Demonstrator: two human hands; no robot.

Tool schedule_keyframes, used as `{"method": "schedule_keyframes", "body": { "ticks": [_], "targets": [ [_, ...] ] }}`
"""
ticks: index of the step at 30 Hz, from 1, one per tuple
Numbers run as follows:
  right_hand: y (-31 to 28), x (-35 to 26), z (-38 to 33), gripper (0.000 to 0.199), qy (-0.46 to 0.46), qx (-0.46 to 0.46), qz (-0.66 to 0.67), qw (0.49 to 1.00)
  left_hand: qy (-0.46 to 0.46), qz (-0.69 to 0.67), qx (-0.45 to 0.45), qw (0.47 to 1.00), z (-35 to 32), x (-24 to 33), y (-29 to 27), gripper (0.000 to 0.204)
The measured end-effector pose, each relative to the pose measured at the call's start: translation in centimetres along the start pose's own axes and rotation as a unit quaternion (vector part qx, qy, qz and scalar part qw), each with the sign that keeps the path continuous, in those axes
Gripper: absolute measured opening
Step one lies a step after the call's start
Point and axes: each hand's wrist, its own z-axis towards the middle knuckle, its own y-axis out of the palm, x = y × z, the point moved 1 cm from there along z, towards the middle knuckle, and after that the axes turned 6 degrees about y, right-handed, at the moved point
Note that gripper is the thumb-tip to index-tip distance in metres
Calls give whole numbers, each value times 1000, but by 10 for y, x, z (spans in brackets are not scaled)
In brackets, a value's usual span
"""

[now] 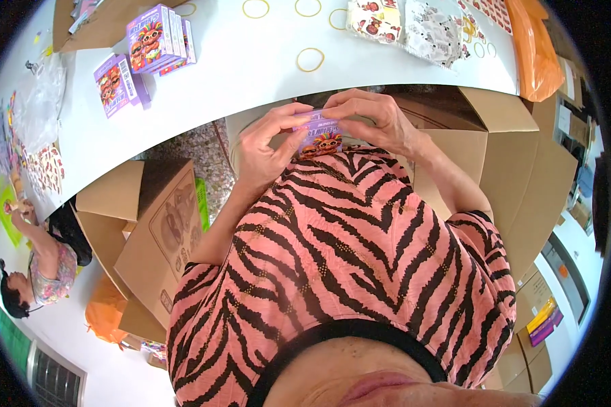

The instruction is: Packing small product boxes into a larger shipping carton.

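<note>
Close to my body, just below the table's near edge, I hold a small purple printed box [321,140] between both hands. Its front shows a colourful cartoon figure with sunglasses. My left hand [265,142] grips the box's left side and top, thumb against the front. My right hand [373,119] pinches its upper right edge, fingers bent over the top. Fingers partly cover the box's top, so I cannot tell whether its flap is closed. Similar purple boxes [149,42] stand stacked on the table at the left, with another one [114,87] leaning beside them.
Yellow rubber bands [310,60] lie on the white table [237,68]. Printed packets [433,32] and an orange bag [535,54] sit at the right. Open cartons stand below on the left [159,237] and right [523,163]. Another person [51,268] works at far left.
</note>
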Motion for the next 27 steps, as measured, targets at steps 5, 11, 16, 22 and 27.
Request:
{"method": "schedule_keyframes", "body": {
  "ticks": [5,11,16,22,27],
  "targets": [
    [8,6,7,22,97,9,70,993,-92,-85,34,992,-2,-1,1,23],
    [1,-14,49,19,82,46,98,991,-56,28,151,987,26,22,-13,48],
    [13,-32,105,21,4,109,176,978,21,279,161,946,53,47,-37,77],
    [27,-57,148,26,-46,83,259,961,62,364,228,901,82,45,-101,70],
    [22,-37,160,25,-2,63,184,981,21,460,220,860,112,29,-151,68]
  ]
}}
